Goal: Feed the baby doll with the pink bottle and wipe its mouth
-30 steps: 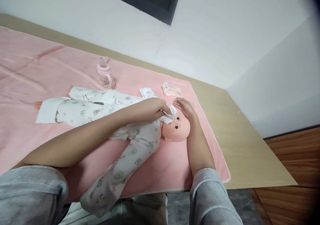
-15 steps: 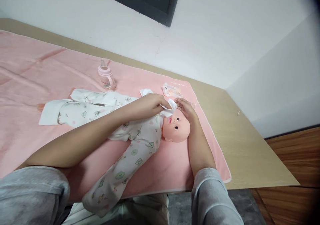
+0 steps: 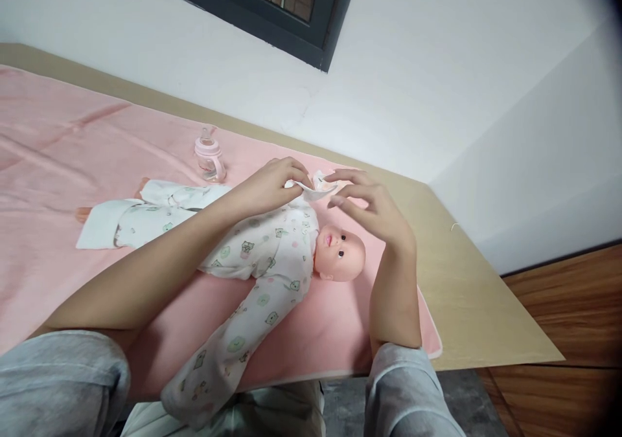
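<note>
A baby doll (image 3: 341, 256) lies on its back, its head toward the right, in white printed clothes (image 3: 247, 249). One long sleeve (image 3: 243, 333) hangs over the front edge of the table. My left hand (image 3: 275, 184) reaches across the doll's chest and pinches a white cloth edge (image 3: 318, 193), apparently part of the garment; where it joins is hidden. Beside that edge, above the doll's head, my right hand (image 3: 372, 204) is open, its fingers apart and curved. Whether a fingertip touches the cloth I cannot tell.
A pink-topped baby bottle (image 3: 210, 158) stands on the pink blanket (image 3: 63, 145) beyond the doll's legs. Behind my hands a small clear packet (image 3: 319, 179) is partly covered. The wooden tabletop (image 3: 451, 288) extends right, and a white wall (image 3: 389, 87) rises behind.
My left hand has lifted the white cloth edge away from the doll's chin, toward the wall. My right hand has risen from beside the head, its fingers now spread near the cloth.
</note>
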### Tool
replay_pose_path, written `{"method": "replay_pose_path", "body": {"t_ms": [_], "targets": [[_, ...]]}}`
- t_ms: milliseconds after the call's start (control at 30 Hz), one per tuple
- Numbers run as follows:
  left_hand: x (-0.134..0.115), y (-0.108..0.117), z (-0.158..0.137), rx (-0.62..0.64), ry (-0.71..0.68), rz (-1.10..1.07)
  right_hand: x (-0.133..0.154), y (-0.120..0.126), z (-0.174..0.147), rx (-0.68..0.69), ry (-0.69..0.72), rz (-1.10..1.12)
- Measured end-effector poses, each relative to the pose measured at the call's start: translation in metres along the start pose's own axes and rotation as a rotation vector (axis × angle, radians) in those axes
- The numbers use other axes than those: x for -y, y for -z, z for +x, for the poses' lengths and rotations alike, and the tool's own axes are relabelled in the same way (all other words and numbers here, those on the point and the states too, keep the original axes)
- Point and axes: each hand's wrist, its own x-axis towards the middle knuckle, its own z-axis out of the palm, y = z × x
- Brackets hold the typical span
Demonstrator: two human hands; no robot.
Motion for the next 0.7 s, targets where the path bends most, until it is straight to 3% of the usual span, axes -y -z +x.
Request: {"method": "replay_pose_path", "body": {"t_ms": [167,300,500,700], "targets": [[0.006,0.003,0.001,0.004,0.045,-0.105,0.000,-0.021,0.006,0.013,0.117,-0.385],[0.008,0.007,0.002,0.049,0.069,-0.138,-0.008,-0.014,0.008,-0.017,0.092,-0.357],[0.019,0.015,0.004,0.004,0.161,-0.137,-0.016,0.001,0.006,-0.113,0.019,-0.298],[0.033,0.045,0.000,-0.150,0.232,-0.186,-0.033,0.015,0.003,-0.174,-0.170,-0.459]]}}
